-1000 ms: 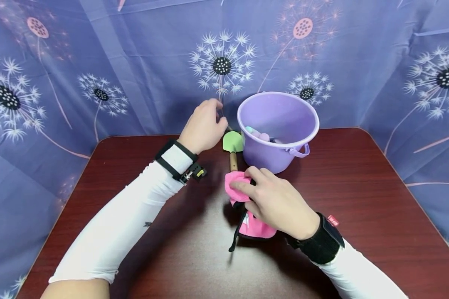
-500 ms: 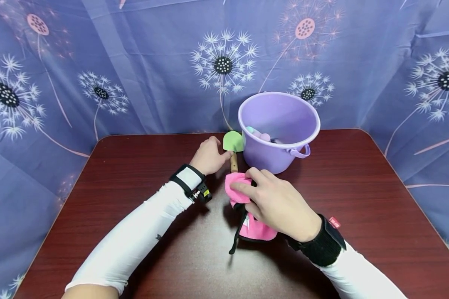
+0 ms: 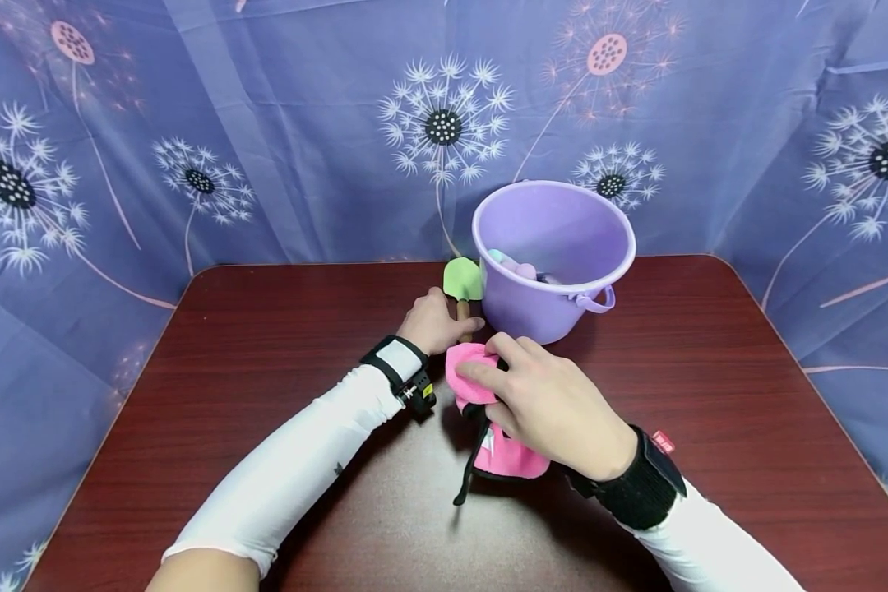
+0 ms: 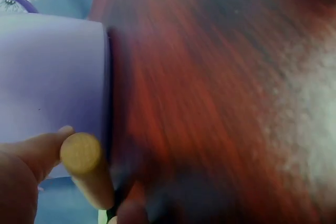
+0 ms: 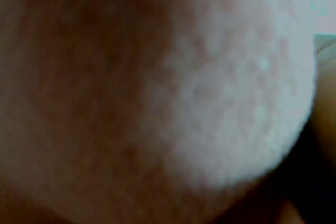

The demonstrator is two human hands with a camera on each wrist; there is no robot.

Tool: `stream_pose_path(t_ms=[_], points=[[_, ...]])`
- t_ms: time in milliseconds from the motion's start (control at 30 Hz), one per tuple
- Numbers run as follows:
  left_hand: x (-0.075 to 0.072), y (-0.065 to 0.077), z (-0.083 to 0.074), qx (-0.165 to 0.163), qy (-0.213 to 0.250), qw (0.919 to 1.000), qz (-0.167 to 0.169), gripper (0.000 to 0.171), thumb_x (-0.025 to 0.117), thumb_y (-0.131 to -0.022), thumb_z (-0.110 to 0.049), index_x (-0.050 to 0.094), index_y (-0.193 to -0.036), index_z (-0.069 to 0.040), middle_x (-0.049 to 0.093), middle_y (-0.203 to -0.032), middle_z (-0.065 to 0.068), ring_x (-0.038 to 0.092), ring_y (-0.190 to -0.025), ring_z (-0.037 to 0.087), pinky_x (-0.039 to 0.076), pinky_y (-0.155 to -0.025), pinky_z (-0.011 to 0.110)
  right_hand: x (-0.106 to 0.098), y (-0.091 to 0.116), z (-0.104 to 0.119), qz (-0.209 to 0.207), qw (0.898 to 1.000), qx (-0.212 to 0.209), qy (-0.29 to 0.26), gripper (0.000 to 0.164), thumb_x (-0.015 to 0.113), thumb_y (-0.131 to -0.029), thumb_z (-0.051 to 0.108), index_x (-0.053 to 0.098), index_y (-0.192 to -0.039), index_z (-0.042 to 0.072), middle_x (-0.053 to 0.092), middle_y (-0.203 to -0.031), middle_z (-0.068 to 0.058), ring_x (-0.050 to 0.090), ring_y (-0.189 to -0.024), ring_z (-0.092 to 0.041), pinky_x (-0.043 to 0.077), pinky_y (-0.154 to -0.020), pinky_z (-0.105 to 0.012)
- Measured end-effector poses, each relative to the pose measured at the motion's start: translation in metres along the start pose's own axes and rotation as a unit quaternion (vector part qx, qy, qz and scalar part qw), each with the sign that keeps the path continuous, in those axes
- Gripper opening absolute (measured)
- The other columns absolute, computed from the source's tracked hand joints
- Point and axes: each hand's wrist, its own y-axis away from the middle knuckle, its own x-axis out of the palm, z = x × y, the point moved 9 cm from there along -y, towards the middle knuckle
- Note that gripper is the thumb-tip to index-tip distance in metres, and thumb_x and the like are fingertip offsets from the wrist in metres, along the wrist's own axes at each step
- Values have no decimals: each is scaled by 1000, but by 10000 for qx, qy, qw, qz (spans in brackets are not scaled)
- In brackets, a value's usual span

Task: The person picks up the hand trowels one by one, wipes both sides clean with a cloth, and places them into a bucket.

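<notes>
In the head view a toy shovel with a green blade (image 3: 462,278) and wooden handle (image 4: 81,153) lies left of the purple bucket. My left hand (image 3: 437,323) is at that handle, thumb across it on the bucket side and fingers on the other side; the fingertips are mostly hidden. My right hand (image 3: 551,403) pinches a pink cloth item with black trim (image 3: 518,456) just in front of the shovel, a black cord (image 3: 464,481) hanging from it. The right wrist view is blurred and filled by a close surface.
The purple bucket (image 3: 514,306) stands at the back of the dark red table (image 3: 303,304). Several pastel rounded things (image 3: 524,270) and something dark lie inside it. Its handle (image 3: 595,301) hangs on the right. A blue dandelion-print cloth (image 3: 303,148) rises behind the table.
My left hand has come down from the back, left of the bucket, and forward to the shovel's handle. The right hand keeps its hold on the pink cloth item almost unmoved.
</notes>
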Motion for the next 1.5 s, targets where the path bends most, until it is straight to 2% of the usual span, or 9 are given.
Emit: stream_pose_path(t_ms=[200, 367, 467, 600, 933, 1100, 1233, 1300, 1500], points=[[-12, 12, -14, 171, 548, 9983, -126, 48, 85, -84, -39, 61, -104, -3, 71, -83, 10, 73, -81, 28, 56, -70, 37, 0, -1, 0, 19, 10000, 14, 19, 42, 89, -77, 13, 72, -115, 23, 55, -109, -3, 55, -85, -22, 53, -57, -37], [-22, 29, -21, -91, 967, 9952, 93, 39, 76, -92, -20, 65, -119, 5, 74, -80, 11, 73, -64, 18, 58, -62, 29, 0, -2, 0, -13, 10000, -5, 8, 43, 89, -77, 13, 72, -116, 23, 54, -108, -2, 55, -85, -22, 52, -57, -36], [-22, 32, -19, -196, 1150, 9930, 211, 37, 70, -97, -16, 63, -126, 6, 71, -78, 11, 67, -51, 15, 56, -50, 28, 0, -2, 0, -37, 10000, -13, -15, 42, 88, -77, 13, 72, -115, 23, 54, -107, -2, 55, -85, -21, 52, -57, -36], [-22, 33, -19, -96, 1097, 9930, 427, 25, 64, -104, -21, 69, -106, 3, 66, -61, 8, 59, -41, 13, 50, -43, 27, 1, -2, -1, -66, 10000, -29, -34, 42, 88, -77, 13, 72, -115, 23, 54, -107, -1, 55, -85, -21, 52, -57, -36], [-20, 34, -14, -103, 1312, 9879, 825, 63, 46, -114, -32, 62, -61, -2, 57, -47, 4, 57, -42, 17, 46, -46, 29, 2, 1, -3, -97, 9999, -38, -26, 46, 88, -79, 14, 73, -121, 22, 56, -111, -3, 57, -88, -22, 54, -59, -37], [-16, 19, 3, 147, 1588, 9841, 780, 68, 43, -113, -38, 46, -49, -15, 47, -45, 0, 45, -39, 14, 34, -42, 30, 2, 1, -2, -91, 9999, -41, -18, 48, 89, -79, 14, 72, -124, 22, 57, -112, -4, 57, -88, -22, 54, -60, -37], [-14, 2, 23, 386, 1566, 9852, 585, 69, 44, -112, -45, 38, -49, -17, 33, -47, -3, 30, -39, 14, 26, -41, 33, 1, 1, -2, -89, 9999, -49, -8, 49, 89, -79, 15, 73, -125, 22, 57, -113, -4, 57, -89, -23, 54, -60, -37], [-23, 7, 22, 496, 1544, 9857, 449, 67, 46, -112, -45, 37, -52, -16, 30, -48, -3, 28, -39, 14, 25, -40, 33, 0, 0, -3, -100, 9999, -56, 2, 48, 88, -79, 14, 73, -125, 21, 57, -113, -5, 57, -88, -23, 54, -59, -36], [-78, 68, -8, 341, 1065, 9937, -83, 29, 46, -112, -25, 53, -104, 1, 51, -85, 8, 50, -69, 22, 41, -63, 33, -3, 0, -5, -223, 9997, 13, -35, 42, 85, -78, 11, 73, -117, 21, 59, -112, -4, 59, -89, -23, 53, -56, -37]])
